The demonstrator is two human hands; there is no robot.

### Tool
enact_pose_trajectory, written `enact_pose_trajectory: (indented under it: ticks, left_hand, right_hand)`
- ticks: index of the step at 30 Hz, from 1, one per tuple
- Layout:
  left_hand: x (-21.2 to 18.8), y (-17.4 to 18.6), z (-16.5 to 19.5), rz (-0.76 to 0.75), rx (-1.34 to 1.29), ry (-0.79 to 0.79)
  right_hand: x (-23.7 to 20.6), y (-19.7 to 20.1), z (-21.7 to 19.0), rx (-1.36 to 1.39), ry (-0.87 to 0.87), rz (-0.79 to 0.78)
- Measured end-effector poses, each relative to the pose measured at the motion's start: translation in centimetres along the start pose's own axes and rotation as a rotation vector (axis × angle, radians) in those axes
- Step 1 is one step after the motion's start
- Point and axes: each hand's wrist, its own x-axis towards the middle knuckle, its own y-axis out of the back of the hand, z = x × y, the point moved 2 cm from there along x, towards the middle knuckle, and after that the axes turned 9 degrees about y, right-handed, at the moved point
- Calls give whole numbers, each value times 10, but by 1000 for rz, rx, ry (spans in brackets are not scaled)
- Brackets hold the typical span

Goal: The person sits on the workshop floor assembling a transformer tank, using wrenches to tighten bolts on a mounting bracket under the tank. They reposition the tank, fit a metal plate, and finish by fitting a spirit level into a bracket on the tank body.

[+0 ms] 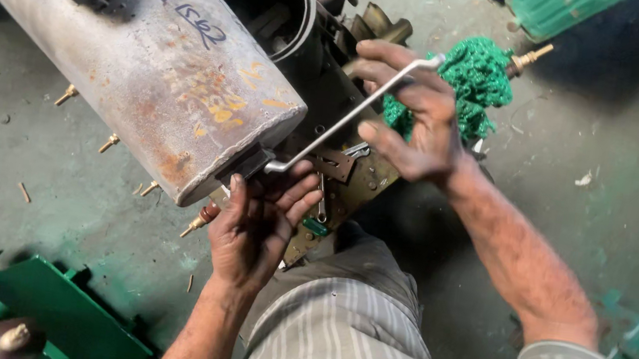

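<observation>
Thin bent metal rod (343, 121), prob. light, stiff & slick: left hand (252, 232) pinches lower end by rusty cylinder (147, 61), right hand (416, 118) grips upper end.

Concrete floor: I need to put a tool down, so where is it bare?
Bare concrete floor lies right of the green rag. Left, under the rusty grey cylinder, brass bolts litter it. Crowded where the left hand and right hand hold the bent metal rod.

Green cloth (473, 85), rust-flecked grey tank (147, 61)
</observation>
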Motion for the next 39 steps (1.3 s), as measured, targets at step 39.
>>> enact_pose_trajectory:
  ticks: [39]
  left_hand:
    - [1, 16, -29, 362, -38, -360]
  right_hand:
    - [104, -20, -124, -431, 1011, -917]
